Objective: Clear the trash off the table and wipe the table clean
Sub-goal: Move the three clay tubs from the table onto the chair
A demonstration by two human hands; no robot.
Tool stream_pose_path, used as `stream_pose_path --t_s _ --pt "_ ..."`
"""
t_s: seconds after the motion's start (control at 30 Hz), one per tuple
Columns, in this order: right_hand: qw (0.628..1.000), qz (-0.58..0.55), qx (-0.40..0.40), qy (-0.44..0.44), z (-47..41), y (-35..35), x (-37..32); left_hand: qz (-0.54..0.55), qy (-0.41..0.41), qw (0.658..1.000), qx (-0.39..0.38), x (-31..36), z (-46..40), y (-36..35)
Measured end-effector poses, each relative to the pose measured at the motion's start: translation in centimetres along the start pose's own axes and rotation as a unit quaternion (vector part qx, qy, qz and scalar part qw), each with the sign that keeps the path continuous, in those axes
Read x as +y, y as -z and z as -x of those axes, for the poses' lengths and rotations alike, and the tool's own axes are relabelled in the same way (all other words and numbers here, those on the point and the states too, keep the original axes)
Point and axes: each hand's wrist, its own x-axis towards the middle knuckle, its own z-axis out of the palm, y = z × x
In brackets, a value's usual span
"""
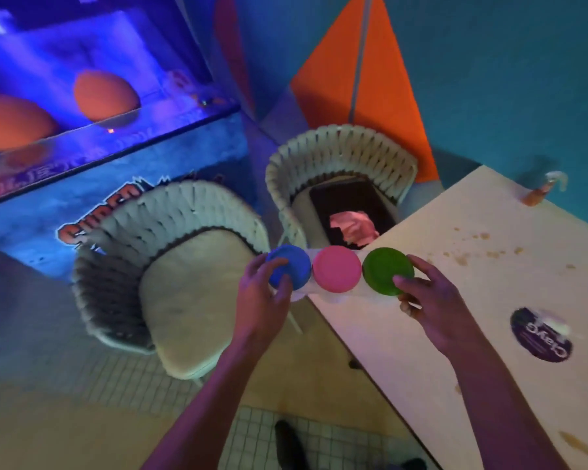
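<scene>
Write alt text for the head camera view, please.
Two bare hands, left hand and right hand, hold a strip of three lidded tubs, blue, pink, green, at the edge of a crumb-strewn table, above two woven chairs.

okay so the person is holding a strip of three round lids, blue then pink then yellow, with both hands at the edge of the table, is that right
Not quite. In the head view the third lid is green, not yellow. The rest holds: the left hand is at the blue lid, the pink lid sits in the middle, and the right hand holds the green end at the table edge.
</scene>
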Motion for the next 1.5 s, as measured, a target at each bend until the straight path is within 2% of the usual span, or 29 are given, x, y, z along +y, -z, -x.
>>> stream_pose_path --t_s 0.1,0.23,0.6,1.17,1.5 --pt "0.999 0.022 -0.023 -0.010 -1.1 -4.6 1.3 -0.022 0.018 1.000 0.008 -2.9 -0.4 3.5" --pt "0.996 0.065 -0.063 -0.026 -3.3 -11.1 3.0 -0.021 0.081 0.996 0.017 -7.2 -1.6 7.6" --pt "0.976 0.165 -0.131 -0.063 -13.7 -23.8 6.0 -0.103 0.175 0.977 0.057 -14.7 -7.8 12.7" --pt "0.917 0.333 -0.171 -0.138 -34.6 -40.6 10.5 -0.127 0.340 0.929 0.069 -26.2 -24.5 13.7" --pt "0.898 0.338 -0.173 -0.220 -43.6 -46.2 17.7 -0.164 0.385 0.908 0.040 -37.7 -31.9 11.6"
